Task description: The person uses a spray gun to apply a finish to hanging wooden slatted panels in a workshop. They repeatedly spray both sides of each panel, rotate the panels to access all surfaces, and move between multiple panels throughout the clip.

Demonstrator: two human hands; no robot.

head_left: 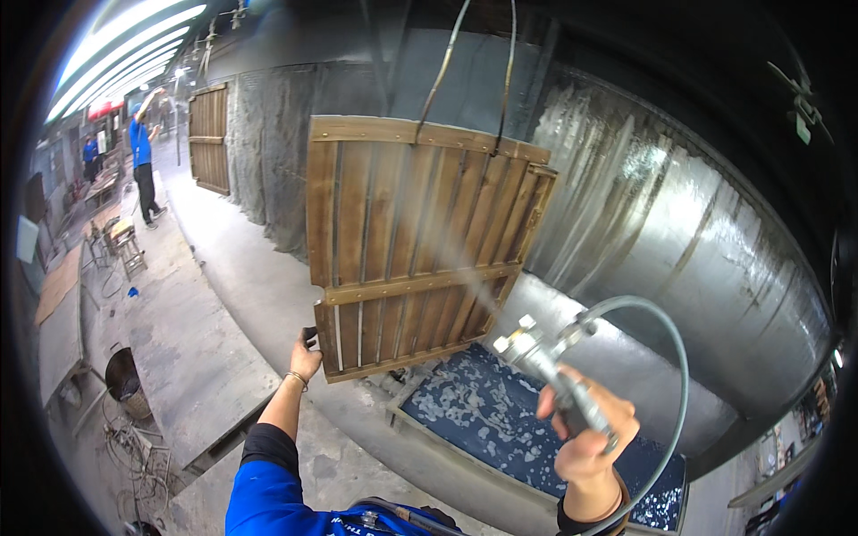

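Note:
My right hand (594, 429) is wrapped round the handle of a metal spray gun (541, 353). A pale fan of mist leaves its nozzle toward a brown slatted wooden panel (402, 210), which hangs tilted in front of me. The grey hose (684, 357) loops from the gun down past my right wrist. My left hand (307, 359) grips the panel's lower left edge, its fingers partly hidden; something black covers a fingertip. Two hanging hooks (511, 71) hold the panel by its top rail.
Below the panel lies a trough (429, 442) of dark liquid with pale foam. A wet, shiny metal sheet wall (661, 232) rises behind at right. On the left are a long concrete ledge (206, 330), a basket (134, 397), another hanging panel (208, 138) and a person in blue (140, 147).

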